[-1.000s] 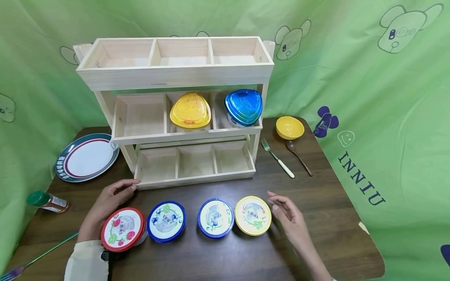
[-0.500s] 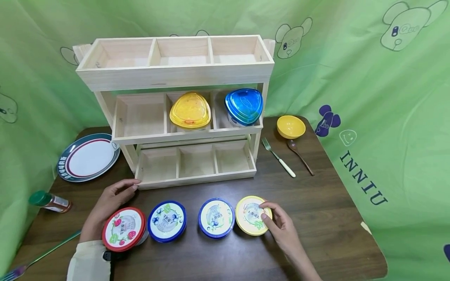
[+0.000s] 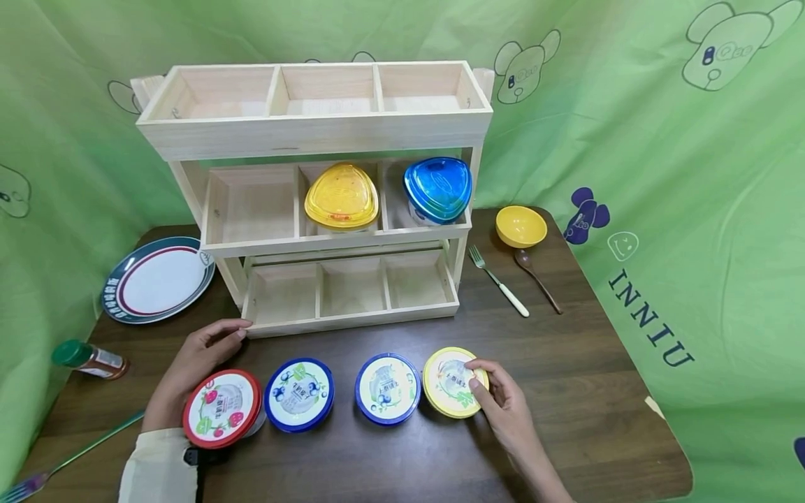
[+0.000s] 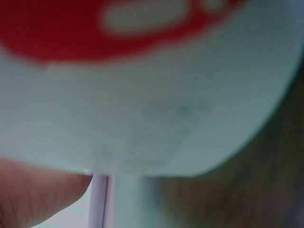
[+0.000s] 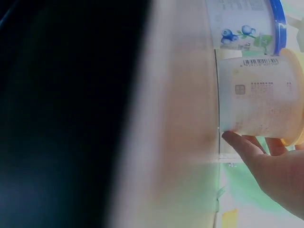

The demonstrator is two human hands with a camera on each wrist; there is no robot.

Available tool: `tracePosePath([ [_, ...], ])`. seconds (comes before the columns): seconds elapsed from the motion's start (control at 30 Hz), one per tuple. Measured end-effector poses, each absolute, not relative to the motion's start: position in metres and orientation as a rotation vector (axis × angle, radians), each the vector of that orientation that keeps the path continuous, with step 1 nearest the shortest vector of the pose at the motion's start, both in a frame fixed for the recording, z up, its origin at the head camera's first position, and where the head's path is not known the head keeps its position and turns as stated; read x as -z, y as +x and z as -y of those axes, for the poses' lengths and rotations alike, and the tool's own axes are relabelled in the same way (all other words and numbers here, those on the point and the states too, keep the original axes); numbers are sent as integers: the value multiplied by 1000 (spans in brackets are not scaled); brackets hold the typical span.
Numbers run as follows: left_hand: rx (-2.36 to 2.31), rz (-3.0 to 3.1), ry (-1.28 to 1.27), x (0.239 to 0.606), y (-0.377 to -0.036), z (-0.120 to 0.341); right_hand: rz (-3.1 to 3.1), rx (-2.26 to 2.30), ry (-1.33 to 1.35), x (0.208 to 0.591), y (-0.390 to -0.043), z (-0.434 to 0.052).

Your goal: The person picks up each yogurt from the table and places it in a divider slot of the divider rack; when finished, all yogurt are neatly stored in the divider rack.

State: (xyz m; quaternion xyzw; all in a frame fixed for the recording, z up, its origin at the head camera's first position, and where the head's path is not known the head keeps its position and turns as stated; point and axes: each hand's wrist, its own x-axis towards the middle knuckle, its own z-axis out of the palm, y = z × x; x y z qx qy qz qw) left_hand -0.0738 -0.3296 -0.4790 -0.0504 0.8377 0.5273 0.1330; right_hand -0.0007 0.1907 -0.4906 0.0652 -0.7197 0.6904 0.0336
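Observation:
My left hand (image 3: 204, 349) holds the lower front left corner of a wooden three-tier rack (image 3: 314, 135), thumb at its front. Over my left forearm sits a tub with a red strawberry lid (image 3: 221, 409), whose blurred wall (image 4: 118, 114) fills the left wrist view. My right hand (image 3: 506, 402) grips the right side of a tub with a yellow lid (image 3: 448, 391), fingertips over the lid in the head view. The right wrist view shows its thumb (image 5: 244, 147) by the tub's base. Two blue-lidded tubs, the left one (image 3: 295, 398) and the right one (image 3: 388, 395), stand between the hands.
On the middle tier sit a yellow container (image 3: 342, 195) and a blue one (image 3: 438, 188). Right of the rack lie a fork (image 3: 503, 286), a wooden spoon (image 3: 536, 279) and a yellow bowl (image 3: 520, 227). A plate (image 3: 160, 279), spice jar (image 3: 91, 360) and iridescent fork (image 3: 82, 457) lie left.
My right hand has moved left from beside the yellow-lidded tub onto its right edge and taken hold. The tub has shifted very slightly away from me. My left hand stays at the rack's corner.

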Motion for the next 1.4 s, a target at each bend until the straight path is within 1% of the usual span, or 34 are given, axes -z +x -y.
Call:
tracePosePath([
  [0.27,-1539,-2421,-156,479,-74,329,2162,-2095,118,469,-9,-199],
  [0.53,-1498,-2439,-158,479,-75,328,2007,-2296,19,441,-16,-205],
  [0.9,-1483,-2419,-199,477,-76,327,1917,-2275,-31,403,-37,-201],
  [1.1,-1480,-2429,-191,479,-76,326,1920,-2233,-23,384,-47,-197],
  [1.4,-1495,-2425,-190,480,-76,327,1917,-2135,76,362,-61,-193],
])
